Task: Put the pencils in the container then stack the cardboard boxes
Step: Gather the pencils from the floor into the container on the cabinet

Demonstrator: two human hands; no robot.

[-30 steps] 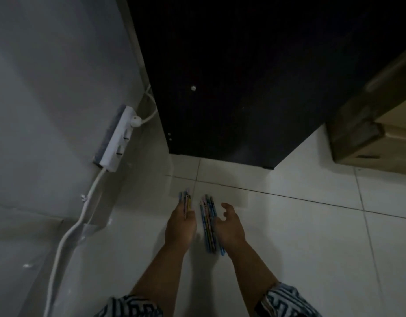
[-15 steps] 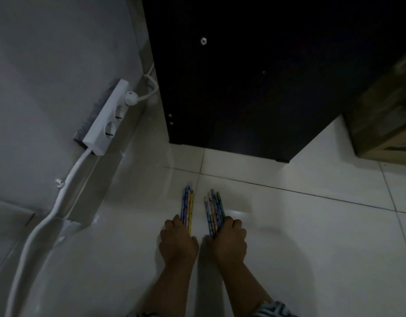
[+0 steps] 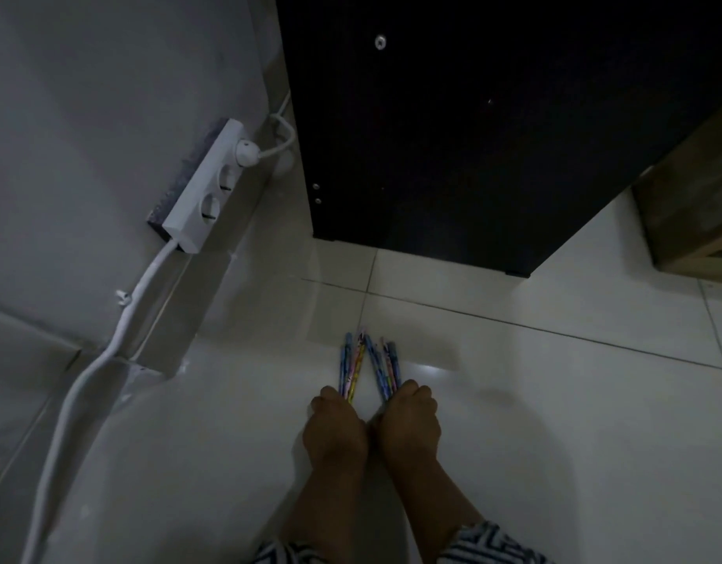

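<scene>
Two small bunches of patterned pencils point away from me over the white tiled floor. My left hand (image 3: 335, 429) is closed around the near ends of the left bunch of pencils (image 3: 351, 368). My right hand (image 3: 410, 419) is closed around the near ends of the right bunch of pencils (image 3: 383, 368). The two fists sit side by side, and the bunches lean together so their far tips nearly meet. A cardboard box (image 3: 693, 221) shows partly at the right edge. No container is in view.
A tall black cabinet (image 3: 493, 136) stands straight ahead on the floor. On the left wall hangs a white power strip (image 3: 206, 189) with one plug in it; its cable (image 3: 107, 360) runs down the wall to the floor.
Both hands went from open over the pencils to closed around them. The two bunches, parallel half a second ago, now lean together at the far tips.
</scene>
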